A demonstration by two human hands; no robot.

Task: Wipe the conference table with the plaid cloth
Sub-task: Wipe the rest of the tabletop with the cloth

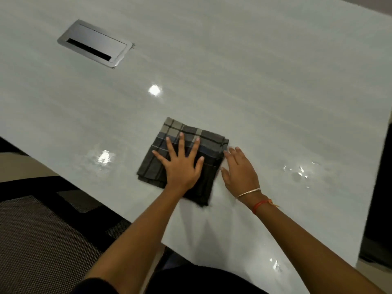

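1. Plaid cloth [186, 149]: we see it folded into a thick square pad, lying flat on the pale glossy worktop [254, 81] near the edge closest to us. Folded like this, it gives a firm, even face for wiping.
2. Our left hand [182, 164] lies palm down on the cloth with fingers spread wide. We judge this is to press the pad flat and push it without it bunching. It grips nothing.
3. Our right hand [239, 170] rests open on the worktop just beside the cloth's right edge, fingertips at or touching the fold. We cannot tell whether it pinches the fabric; it seems to be steadying or squaring that edge.
4. To the right, wet patches [301, 170] glint on the surface, so wiping looks unfinished there.
5. Farther off on the left sits a metal cable box [95, 43] set into the worktop, its lid down; a dark slot shows, contents hidden.
6. A mesh chair [42, 230] stands below the near edge.
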